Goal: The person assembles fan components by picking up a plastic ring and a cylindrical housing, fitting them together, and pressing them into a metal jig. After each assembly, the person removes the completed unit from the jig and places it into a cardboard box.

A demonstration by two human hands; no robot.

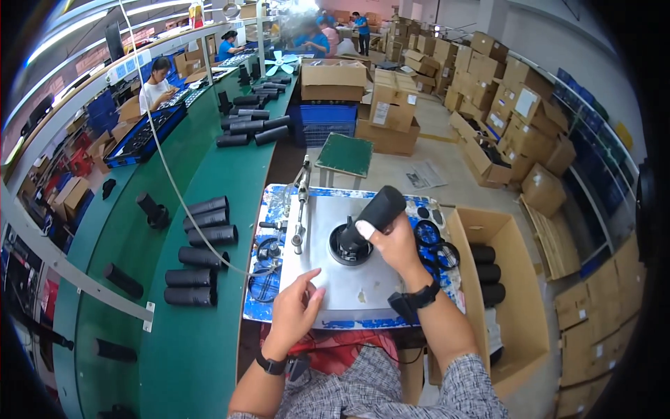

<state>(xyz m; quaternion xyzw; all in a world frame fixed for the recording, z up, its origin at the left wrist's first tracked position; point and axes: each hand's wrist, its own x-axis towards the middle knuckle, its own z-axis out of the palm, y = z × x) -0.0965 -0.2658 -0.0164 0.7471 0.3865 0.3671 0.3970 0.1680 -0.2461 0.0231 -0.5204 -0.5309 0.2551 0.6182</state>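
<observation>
In my right hand (pixel 399 246) is a black cylindrical housing (pixel 384 205), tilted with its upper end leaning right. Its lower end meets a round black base (pixel 351 258), whose inside is partly hidden; whether the two are joined I cannot tell. The base sits on a silver metal plate (pixel 322 281) in front of me. My left hand (pixel 296 306) hovers over the plate's near left part, holding nothing, its fingers apart and slightly curled. A metal rod fixture (pixel 301 209) stands along the plate's left side. Several black rings (pixel 427 234) lie right of the plate.
On the left, a long green workbench (pixel 209 334) carries several black tubes (pixel 190 297). An open cardboard box (pixel 525 318) with more black tubes stands at my right. Beyond the plate are a green-topped stool (pixel 345 155) and stacked cartons (pixel 394 98). Other people work farther off.
</observation>
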